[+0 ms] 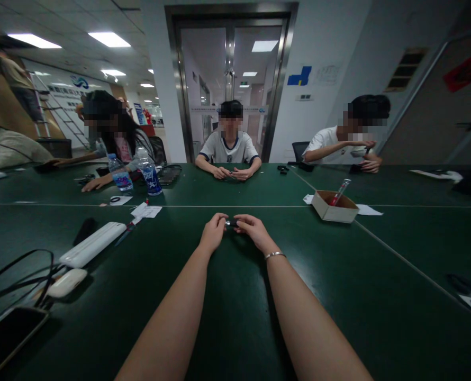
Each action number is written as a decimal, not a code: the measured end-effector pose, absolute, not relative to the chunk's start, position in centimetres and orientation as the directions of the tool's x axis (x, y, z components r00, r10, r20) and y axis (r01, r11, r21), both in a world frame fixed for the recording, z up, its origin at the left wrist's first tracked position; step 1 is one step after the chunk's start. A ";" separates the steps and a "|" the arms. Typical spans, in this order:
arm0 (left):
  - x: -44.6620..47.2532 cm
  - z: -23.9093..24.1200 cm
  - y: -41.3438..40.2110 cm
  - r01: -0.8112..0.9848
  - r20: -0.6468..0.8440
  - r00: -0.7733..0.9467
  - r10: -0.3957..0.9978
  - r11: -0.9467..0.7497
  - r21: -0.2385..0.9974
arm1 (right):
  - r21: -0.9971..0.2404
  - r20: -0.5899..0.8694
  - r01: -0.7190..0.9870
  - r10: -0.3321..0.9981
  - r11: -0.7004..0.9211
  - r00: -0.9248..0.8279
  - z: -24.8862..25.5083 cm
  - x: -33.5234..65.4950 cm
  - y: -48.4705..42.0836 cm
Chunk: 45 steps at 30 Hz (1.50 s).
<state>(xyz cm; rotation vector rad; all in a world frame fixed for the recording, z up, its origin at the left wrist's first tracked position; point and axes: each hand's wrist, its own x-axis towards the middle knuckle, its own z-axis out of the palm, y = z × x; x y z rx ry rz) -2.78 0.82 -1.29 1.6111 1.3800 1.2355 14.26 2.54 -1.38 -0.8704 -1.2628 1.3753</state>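
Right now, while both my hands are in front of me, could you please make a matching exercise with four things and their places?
Things:
1. bracelet
2. box
3. small dark object
4. long white device

Places:
A. held between the left hand and the right hand
B. left of both hands
C. around the right wrist
D. right of both hands, with a slim item leaning inside

Pairs: 1-C, 2-D, 3-A, 4-B

Rectangular white ceiling lights (109,39) glow at left; silver-framed glass double doors (228,63) stand in a pale wall (326,32) beyond the dark-green tabletop (235,317).
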 end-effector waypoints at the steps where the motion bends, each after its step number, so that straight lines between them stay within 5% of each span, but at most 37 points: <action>1: -2.7 -1.3 0.8 0.334 0.231 -0.009 0.973 -0.215 0.918 | -0.975 0.127 -0.208 0.970 0.084 -0.207 -1.4 14.3 2.5; 45: -2.8 -1.1 0.6 0.340 0.226 0.009 0.974 -0.215 0.915 | -0.971 0.149 -0.220 0.962 0.098 -0.228 -1.7 14.4 2.7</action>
